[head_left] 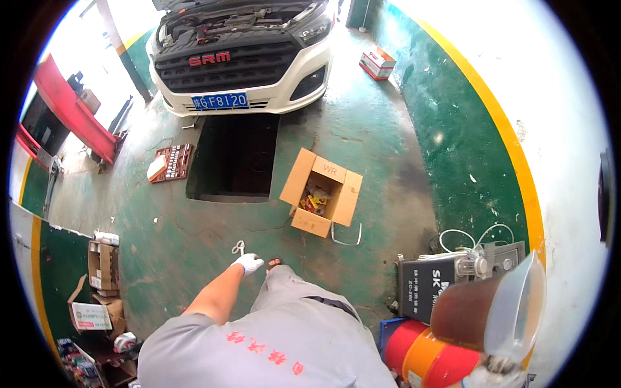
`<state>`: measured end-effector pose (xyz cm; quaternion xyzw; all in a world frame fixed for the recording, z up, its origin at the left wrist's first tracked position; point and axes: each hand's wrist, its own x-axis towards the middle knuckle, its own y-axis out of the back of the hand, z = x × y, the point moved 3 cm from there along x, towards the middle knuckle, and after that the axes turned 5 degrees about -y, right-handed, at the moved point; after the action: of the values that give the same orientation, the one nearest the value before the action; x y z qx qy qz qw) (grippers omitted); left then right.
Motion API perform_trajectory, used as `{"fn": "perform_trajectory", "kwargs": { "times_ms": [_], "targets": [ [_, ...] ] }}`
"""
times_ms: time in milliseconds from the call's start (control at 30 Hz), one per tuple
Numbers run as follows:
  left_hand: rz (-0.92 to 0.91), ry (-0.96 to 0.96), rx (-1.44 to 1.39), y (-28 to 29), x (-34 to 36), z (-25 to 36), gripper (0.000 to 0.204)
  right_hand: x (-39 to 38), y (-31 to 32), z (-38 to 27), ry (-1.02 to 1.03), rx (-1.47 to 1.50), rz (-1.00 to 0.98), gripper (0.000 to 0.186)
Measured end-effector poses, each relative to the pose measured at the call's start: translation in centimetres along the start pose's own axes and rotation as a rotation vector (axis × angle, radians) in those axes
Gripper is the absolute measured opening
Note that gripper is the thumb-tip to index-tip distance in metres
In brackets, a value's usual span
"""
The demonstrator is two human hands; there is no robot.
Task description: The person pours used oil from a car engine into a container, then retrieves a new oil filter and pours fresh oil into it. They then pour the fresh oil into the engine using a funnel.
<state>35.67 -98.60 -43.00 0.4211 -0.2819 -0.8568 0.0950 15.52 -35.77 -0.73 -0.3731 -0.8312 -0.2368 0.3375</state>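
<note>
At the lower right, my right hand in a white glove is closed at a large translucent plastic jug, which leans over sideways. Dark brown liquid shows through its wall. The grip itself is partly cut off by the picture's edge. My left hand, also in a white glove, hangs low in front of me above the floor. Its fingers look curled together, and I see nothing in them. Just beyond it lies a small white looped object whose kind I cannot make out.
A white vehicle with its hood raised stands ahead, over a dark floor pit. Around are an open cardboard box, a socket set, a black-and-grey machine, a red-and-orange drum and cartons.
</note>
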Motion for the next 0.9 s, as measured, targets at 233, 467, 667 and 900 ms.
{"fn": "perform_trajectory", "kwargs": {
  "times_ms": [233, 467, 667, 900],
  "targets": [
    [0.16, 0.344, -0.106, 12.2, -0.6, -15.1, 0.055, -5.0, -17.2, -11.5, -0.485, 0.738, 0.081, 0.044],
    [0.342, 0.285, -0.221, 23.1, 1.0, -14.7, 0.052, -9.5, -31.7, -18.5, -0.687, 0.663, 0.179, 0.028],
    [0.402, 0.072, -0.162, 21.8, 6.2, -18.4, 0.049, -11.4, -43.4, -21.7, -0.706, 0.723, -0.157, 0.035],
    [0.205, 0.385, -0.319, 23.9, 11.0, -16.3, 0.051, -12.1, -57.4, -25.3, -0.452, 0.643, -0.199, 0.036]
  ]
}}
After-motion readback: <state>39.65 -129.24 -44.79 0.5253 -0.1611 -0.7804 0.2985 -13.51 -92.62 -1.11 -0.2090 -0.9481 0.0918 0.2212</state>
